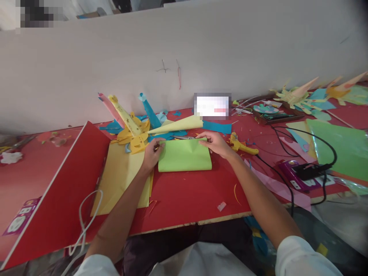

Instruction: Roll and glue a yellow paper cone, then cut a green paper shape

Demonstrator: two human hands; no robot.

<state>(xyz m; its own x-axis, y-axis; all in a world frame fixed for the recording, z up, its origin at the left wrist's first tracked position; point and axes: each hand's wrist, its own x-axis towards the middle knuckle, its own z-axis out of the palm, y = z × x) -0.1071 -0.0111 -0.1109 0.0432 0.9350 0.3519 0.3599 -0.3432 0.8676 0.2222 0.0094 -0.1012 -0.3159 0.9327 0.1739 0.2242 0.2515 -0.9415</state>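
Red table (pixel 189 203) against a pale wall (pixel 120 61): two hands hold a green paper folded over at the front edge

Left to right, a red divider (pixel 77 172) rises beside yellow sheets (pixel 115 180), with a pink cone (pixel 112 109), a starred cone (pixel 125 117) and a blue cone (pixel 150 111) leaning among orange cutouts (pixel 139 143) behind them; at center, the left hand (pixel 153 152) grips the green paper (pixel 184 157) near its upper left corner, a pale cone (pixel 178 124) and partly hidden scissors (pixel 184 137) lying just beyond, while the right hand (pixel 214 143) pinches the upper right edge between thumb and fingers; near that hand lies a yellow glue gun (pixel 244 146), then a dark tray (pixel 287 116), a purple box (pixel 289 168) under a black adapter (pixel 310 171), and a wide green sheet (pixel 339 149) at far right
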